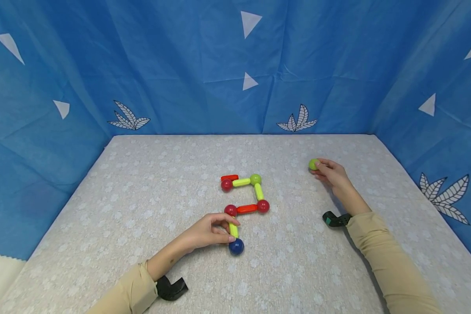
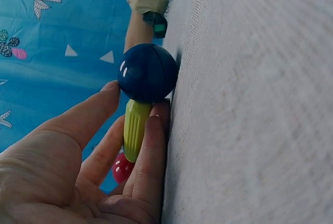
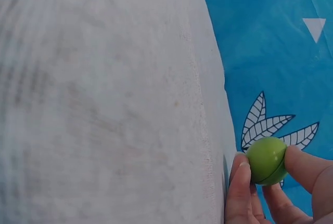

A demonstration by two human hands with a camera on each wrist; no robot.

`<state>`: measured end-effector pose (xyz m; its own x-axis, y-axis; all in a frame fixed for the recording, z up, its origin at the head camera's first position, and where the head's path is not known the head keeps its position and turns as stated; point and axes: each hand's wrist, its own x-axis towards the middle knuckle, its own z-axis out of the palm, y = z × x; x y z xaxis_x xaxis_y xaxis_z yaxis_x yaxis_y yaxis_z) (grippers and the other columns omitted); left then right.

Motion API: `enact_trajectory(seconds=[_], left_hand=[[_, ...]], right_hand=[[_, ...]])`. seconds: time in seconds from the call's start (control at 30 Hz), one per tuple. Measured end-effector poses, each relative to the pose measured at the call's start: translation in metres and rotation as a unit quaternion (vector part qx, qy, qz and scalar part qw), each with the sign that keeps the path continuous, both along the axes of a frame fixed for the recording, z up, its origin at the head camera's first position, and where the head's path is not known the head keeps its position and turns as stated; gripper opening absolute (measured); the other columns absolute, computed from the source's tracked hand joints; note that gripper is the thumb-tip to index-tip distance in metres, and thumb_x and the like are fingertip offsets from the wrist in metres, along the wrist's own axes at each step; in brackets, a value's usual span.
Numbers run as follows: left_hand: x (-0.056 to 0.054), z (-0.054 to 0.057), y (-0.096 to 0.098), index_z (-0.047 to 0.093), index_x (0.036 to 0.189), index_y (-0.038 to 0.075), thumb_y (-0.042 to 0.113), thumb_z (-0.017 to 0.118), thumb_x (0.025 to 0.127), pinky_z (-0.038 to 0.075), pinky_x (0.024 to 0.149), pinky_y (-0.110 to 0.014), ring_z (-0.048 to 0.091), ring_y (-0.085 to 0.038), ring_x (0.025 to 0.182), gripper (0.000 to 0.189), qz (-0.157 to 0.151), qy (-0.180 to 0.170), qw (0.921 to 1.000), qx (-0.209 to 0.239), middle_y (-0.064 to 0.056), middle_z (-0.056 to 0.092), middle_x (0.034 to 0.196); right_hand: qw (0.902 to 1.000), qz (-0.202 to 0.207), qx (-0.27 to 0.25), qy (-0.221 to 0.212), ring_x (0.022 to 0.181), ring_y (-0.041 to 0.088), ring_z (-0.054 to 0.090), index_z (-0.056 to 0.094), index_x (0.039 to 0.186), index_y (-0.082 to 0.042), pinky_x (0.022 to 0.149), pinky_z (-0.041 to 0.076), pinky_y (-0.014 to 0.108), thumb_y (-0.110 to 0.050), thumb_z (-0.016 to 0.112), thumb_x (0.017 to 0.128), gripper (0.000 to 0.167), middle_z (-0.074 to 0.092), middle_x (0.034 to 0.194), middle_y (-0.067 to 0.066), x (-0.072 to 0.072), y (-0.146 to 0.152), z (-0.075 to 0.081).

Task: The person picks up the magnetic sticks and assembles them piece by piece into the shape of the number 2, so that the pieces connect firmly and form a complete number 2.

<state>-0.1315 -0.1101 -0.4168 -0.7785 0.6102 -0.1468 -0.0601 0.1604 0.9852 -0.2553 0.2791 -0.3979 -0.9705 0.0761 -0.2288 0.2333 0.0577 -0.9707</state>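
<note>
My left hand [image 1: 207, 231] grips a yellow-green stick [image 1: 233, 230] at the near end of a chain of balls and sticks. A blue ball [image 2: 148, 73] caps that stick, with the thumb tip right beside it in the left wrist view. From a red ball [image 1: 230, 210] at the stick's far end, the chain bends through a red stick [image 1: 247, 209], another red ball [image 1: 263, 206], a yellow-green stick [image 1: 258, 192] and a green ball [image 1: 255, 179]. Off to the right, my right hand [image 1: 335, 176] pinches a loose green ball [image 3: 267, 160] between thumb and fingers.
Beyond the green corner ball, a yellow-green stick [image 1: 241, 182] leads to a red ball [image 1: 226, 185], with a red stick [image 1: 229, 177] behind it. Blue cloth [image 1: 204, 65] walls in the back and sides of the patterned table [image 1: 141, 192]. Black wrist devices [image 1: 172, 288] sit at both sleeves.
</note>
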Motion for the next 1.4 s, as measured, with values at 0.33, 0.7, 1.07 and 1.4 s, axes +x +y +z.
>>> enact_trajectory(seconds=[0.33,0.7,1.07,1.4], left_hand=[[0.0,-0.001,0.0,0.06,0.115,-0.004,0.001,0.071,0.082,0.046,0.061,-0.022,0.058,-0.014,0.066,0.035,-0.003,0.001,1.0,0.009,-0.012,0.053,0.092],[0.0,0.0,0.0,0.061,0.115,-0.003,0.002,0.071,0.082,0.048,0.062,-0.023,0.061,-0.016,0.071,0.035,-0.001,0.002,1.0,0.003,-0.014,0.053,0.092],[0.0,0.0,0.0,0.061,0.115,-0.002,0.003,0.072,0.082,0.048,0.062,-0.023,0.061,-0.016,0.07,0.035,0.001,0.001,1.0,-0.003,-0.014,0.053,0.092],[0.0,0.001,0.0,0.061,0.115,-0.002,0.003,0.071,0.082,0.047,0.062,-0.023,0.06,-0.016,0.07,0.035,0.001,-0.001,1.0,-0.005,-0.013,0.053,0.091]], right_hand=[[0.9984,0.008,-0.055,0.01,0.084,0.008,0.061,0.028,0.14,0.009,0.084,0.046,0.022,-0.017,0.054,0.096,0.057,0.051,0.105,0.007,0.004,0.0,0.001],[0.9946,0.027,-0.099,-0.019,0.087,0.008,0.061,0.025,0.141,0.007,0.088,0.043,0.023,-0.017,0.053,0.097,0.058,0.05,0.107,0.007,0.001,-0.006,-0.003],[0.9844,0.128,0.116,0.034,0.097,0.023,0.058,0.04,0.133,0.011,0.082,0.049,0.029,-0.021,0.055,0.096,0.051,0.048,0.121,0.024,0.011,-0.035,0.003],[0.9569,0.185,0.213,0.069,0.09,0.024,0.054,0.055,0.122,0.006,0.068,0.048,0.03,-0.021,0.061,0.093,0.04,0.058,0.11,0.017,0.025,-0.055,-0.003]])
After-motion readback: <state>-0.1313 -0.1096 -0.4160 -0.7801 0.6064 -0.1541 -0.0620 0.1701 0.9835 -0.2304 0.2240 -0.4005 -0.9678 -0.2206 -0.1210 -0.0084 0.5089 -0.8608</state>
